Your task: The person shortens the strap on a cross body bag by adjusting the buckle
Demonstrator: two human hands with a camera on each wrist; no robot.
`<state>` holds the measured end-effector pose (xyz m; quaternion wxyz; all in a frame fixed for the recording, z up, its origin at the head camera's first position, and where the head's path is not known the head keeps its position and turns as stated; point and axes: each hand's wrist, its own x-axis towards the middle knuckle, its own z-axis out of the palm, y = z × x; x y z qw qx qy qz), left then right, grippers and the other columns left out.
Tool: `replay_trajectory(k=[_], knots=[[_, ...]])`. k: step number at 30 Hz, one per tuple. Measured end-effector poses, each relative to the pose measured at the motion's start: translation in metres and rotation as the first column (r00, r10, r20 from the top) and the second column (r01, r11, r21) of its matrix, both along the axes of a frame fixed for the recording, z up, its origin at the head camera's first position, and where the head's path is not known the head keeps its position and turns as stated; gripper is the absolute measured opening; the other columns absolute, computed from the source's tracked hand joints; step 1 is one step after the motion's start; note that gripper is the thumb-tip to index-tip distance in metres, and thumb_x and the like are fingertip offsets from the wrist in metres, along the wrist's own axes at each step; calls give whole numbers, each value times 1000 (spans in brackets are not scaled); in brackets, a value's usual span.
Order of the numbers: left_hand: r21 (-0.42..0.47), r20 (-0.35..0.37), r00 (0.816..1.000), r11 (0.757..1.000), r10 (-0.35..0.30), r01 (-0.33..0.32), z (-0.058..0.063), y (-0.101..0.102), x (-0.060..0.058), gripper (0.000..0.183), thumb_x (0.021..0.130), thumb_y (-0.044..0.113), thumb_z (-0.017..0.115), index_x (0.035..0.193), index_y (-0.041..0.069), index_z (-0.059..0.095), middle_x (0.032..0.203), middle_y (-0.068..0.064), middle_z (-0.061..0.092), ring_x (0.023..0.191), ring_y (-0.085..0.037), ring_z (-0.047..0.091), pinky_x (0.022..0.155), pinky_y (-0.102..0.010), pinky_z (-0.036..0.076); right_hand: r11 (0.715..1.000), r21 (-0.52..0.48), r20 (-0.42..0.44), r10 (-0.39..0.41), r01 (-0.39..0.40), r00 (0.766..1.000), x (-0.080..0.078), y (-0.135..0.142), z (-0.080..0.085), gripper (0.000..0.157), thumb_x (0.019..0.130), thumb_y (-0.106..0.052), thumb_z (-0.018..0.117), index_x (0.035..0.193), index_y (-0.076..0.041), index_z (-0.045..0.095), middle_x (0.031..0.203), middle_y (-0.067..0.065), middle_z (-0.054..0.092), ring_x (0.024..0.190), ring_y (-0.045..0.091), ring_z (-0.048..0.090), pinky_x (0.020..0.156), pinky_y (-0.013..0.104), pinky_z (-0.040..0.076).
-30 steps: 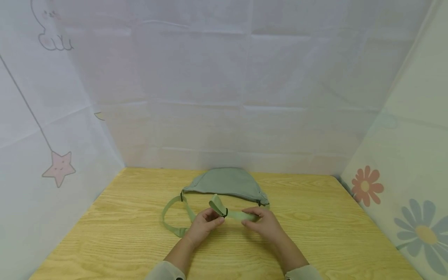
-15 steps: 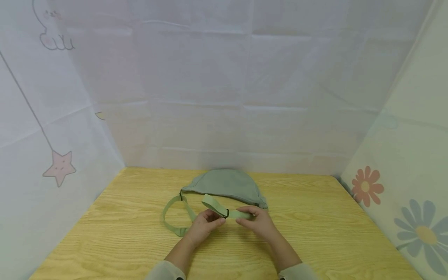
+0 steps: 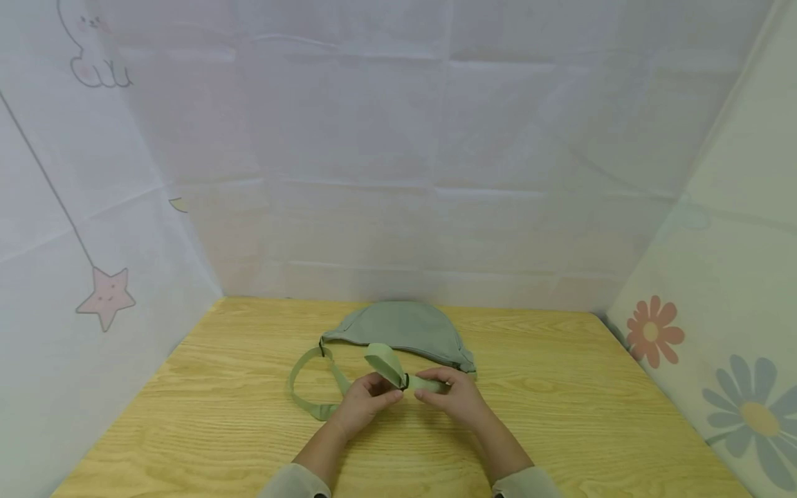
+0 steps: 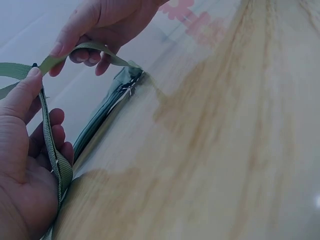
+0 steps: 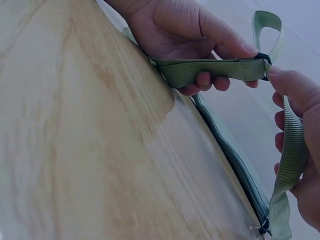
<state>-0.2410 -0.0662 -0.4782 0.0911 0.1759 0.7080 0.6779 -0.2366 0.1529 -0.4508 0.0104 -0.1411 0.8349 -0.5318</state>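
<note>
A grey-green waist bag lies at the back of the table, its light green strap raised in front of it. My left hand pinches the strap at a black slider buckle, thumb on top, with more webbing across its fingers. Just to the right, my right hand pinches the strap between thumb and fingers close beside the buckle. A loop of webbing stands up from the buckle. In the right wrist view, the strap trails down along the right palm towards the bag's zippered edge. The right fingertips are partly hidden in the head view.
Another length of strap curves on the wooden table left of my left hand, joined to the bag's left end. A white cloth wall stands behind the table, with printed cloth at both sides.
My right hand has moved left, closer to the buckle and my left hand. The upright loop leaned left, then opened wider. The bag's right end has shifted slightly left.
</note>
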Motion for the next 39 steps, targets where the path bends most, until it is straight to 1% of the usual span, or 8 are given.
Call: replay_trajectory(k=[4, 7, 11, 15, 18, 27, 35, 39], knots=[[-16, -6, 1000, 1000, -2, 2, -1, 1, 0, 36, 92, 19, 70, 120, -2, 62, 116, -8, 67, 103, -12, 60, 88, -26, 49, 1000, 23, -7, 3, -3, 1000, 0, 0, -1, 30, 84, -28, 78, 111, -16, 73, 121, 3, 68, 122, 31, 55, 104, 56, 40], [-61, -22, 1000, 998, 2, -4, -1, 1, 0, 34, 91, 21, 70, 117, 0, 64, 116, -11, 67, 103, -14, 60, 86, -25, 49, 999, 35, -6, 2, -2, 1000, 0, -1, -1, 31, 84, -29, 78, 111, -16, 73, 120, 3, 68, 123, 31, 54, 104, 57, 39], [-115, -46, 999, 993, 5, -10, 1, 1, 2, 34, 90, 24, 72, 116, 2, 66, 117, -12, 68, 107, -19, 61, 87, -26, 50, 998, 58, -3, 8, -8, 1000, 1, -2, 1, 32, 82, -28, 80, 111, -16, 73, 117, 1, 68, 119, 27, 53, 102, 53, 40], [-134, -79, 997, 991, 6, -16, 1, 2, 3, 34, 89, 23, 73, 117, 4, 66, 119, -13, 68, 114, -23, 61, 94, -32, 50, 996, 89, -10, 24, -23, 1000, 1, -3, 1, 34, 80, -29, 81, 111, -16, 73, 115, 0, 67, 117, 25, 52, 99, 48, 41], [-152, -105, 994, 988, 11, -27, 1, 2, 3, 32, 88, 22, 74, 116, 6, 68, 118, -10, 69, 116, -22, 60, 99, -36, 47, 995, 90, -11, 46, -45, 999, 0, -3, 0, 37, 80, -30, 82, 113, -14, 73, 118, 3, 67, 118, 28, 53, 98, 47, 44], [-245, -221, 975, 967, 13, -68, 1, 0, 4, 26, 84, 26, 79, 107, 14, 75, 111, -2, 71, 108, -15, 61, 93, -27, 47, 986, 82, -4, 145, -144, 989, -1, 0, 1, 50, 78, -26, 83, 121, -4, 68, 124, 15, 65, 118, 35, 58, 95, 45, 51], [-280, -248, 969, 958, -5, -67, 2, 0, 4, 28, 81, 27, 81, 108, 21, 75, 111, 2, 70, 107, -14, 61, 93, -26, 47, 981, 110, -3, 164, -163, 986, -2, 0, 0, 49, 77, -29, 83, 119, -6, 70, 119, 11, 66, 111, 27, 60, 86, 27, 51], [-309, -256, 967, 948, -2, -80, 2, 0, 4, 28, 80, 27, 82, 106, 20, 76, 108, 3, 70, 102, -11, 61, 89, -24, 47, 980, 121, -17, 161, -158, 987, -2, 0, -2, 47, 77, -31, 83, 117, -9, 71, 117, 8, 67, 109, 25, 60, 83, 24, 49]])
